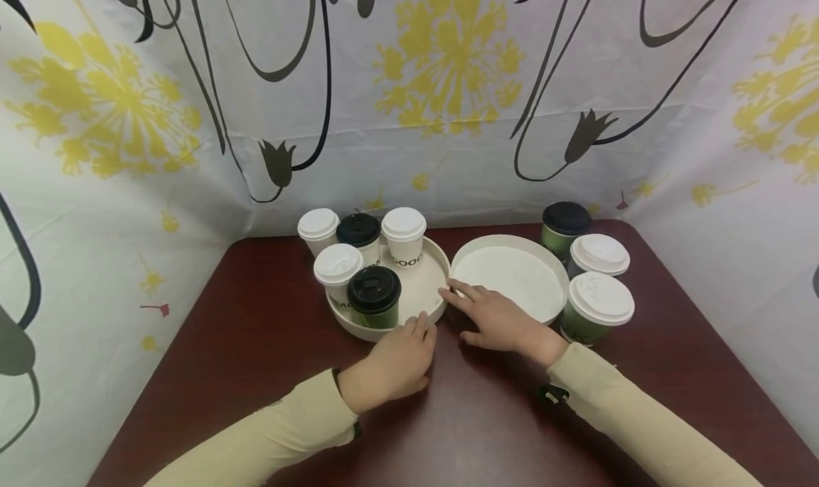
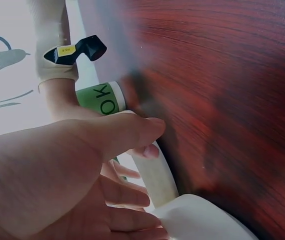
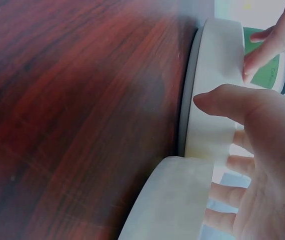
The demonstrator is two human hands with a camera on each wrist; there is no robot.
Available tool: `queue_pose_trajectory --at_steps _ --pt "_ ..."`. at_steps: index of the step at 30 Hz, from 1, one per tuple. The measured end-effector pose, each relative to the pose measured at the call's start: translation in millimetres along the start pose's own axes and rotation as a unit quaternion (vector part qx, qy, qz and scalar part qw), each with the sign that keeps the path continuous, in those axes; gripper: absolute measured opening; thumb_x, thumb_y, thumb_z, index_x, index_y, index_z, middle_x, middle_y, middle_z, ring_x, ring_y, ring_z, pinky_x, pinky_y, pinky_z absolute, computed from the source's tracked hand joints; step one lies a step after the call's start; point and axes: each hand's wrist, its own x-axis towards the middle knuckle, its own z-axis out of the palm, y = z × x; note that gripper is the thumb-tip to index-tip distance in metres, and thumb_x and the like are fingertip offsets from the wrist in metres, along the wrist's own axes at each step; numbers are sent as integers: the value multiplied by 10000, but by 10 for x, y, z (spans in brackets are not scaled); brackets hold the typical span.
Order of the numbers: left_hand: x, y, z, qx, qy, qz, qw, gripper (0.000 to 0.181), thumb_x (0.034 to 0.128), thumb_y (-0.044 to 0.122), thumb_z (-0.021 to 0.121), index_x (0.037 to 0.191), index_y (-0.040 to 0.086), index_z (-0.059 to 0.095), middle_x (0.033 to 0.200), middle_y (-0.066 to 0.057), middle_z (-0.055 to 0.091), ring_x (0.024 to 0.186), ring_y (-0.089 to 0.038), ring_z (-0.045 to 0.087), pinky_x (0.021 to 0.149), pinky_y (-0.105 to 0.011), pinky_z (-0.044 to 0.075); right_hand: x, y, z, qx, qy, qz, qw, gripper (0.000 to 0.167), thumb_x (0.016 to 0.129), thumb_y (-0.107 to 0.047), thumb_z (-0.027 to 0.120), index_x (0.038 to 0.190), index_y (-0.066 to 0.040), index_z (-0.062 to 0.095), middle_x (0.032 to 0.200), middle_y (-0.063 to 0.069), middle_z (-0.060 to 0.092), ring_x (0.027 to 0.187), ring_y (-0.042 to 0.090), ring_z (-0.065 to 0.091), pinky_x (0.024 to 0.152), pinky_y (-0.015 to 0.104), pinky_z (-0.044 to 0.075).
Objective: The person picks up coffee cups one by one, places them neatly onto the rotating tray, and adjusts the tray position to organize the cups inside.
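A round cream tray [image 1: 419, 288] on the left bears several lidded paper cups, among them a green cup with a black lid [image 1: 375, 295] near its front edge. My left hand [image 1: 398, 362] is at this tray's front right rim, fingers extended close to that cup. Touching it on the right stands a second round tray [image 1: 508, 274], with bare inside. My right hand [image 1: 495, 321] reaches over where the trays meet, its fingers spread at the left tray's rim. In the right wrist view, the right thumb [image 3: 222, 102] lies straight along the tray's outer wall. Neither hand holds a cup.
Right of the second tray stand a black-lidded green cup [image 1: 564, 229], a white-lidded cup [image 1: 599, 254] and a white-lidded green cup [image 1: 598, 306]. A patterned curtain [image 1: 409, 167] hangs behind the dark red table [image 1: 461, 430] and along both sides.
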Motion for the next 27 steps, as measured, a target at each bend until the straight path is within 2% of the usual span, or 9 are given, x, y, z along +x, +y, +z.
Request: queue_pose_trajectory --at_steps 6,11,15,19,27 --pt "-28 -20 -43 110 167 42 9998 698 865 497 685 1357 19 557 1403 -167 578 1193 -222 604 928 -302 554 10 14 2 -42 -36 -36 10000 847 816 -300 767 1542 -167 351 1592 127 361 1328 342 521 1010 521 496" --pt "-37 -69 -92 -120 253 38 9996 526 845 460 712 1163 45 653 1067 -81 700 906 -173 655 751 -285 568 17 19 -7 -99 -52 -24 9999 850 818 -296 764 1545 -163 343 1603 129 340 1345 340 504 1013 529 489" --pt "-47 -109 -127 -403 285 -7 9988 357 824 427 733 963 101 691 845 -19 688 788 -156 653 652 -286 556 19 35 -3 -78 -89 -21 9999 850 820 -294 764 1545 -158 341 1606 138 332 1358 346 492 1022 531 484" --pt "-52 -148 -152 -604 274 -8 9978 234 813 374 738 797 145 692 712 19 660 716 -147 645 596 -296 547 19 51 5 -69 -99 -27 9999 855 819 -292 768 1546 -154 339 1610 149 320 1365 355 486 1022 532 485" --pt "-55 -183 -159 -758 177 -30 9970 242 808 312 735 639 174 631 599 53 589 575 -95 544 526 -279 511 33 51 -2 -18 -163 -33 9999 858 821 -281 762 1551 -158 326 1612 156 312 1379 358 470 1026 545 477"
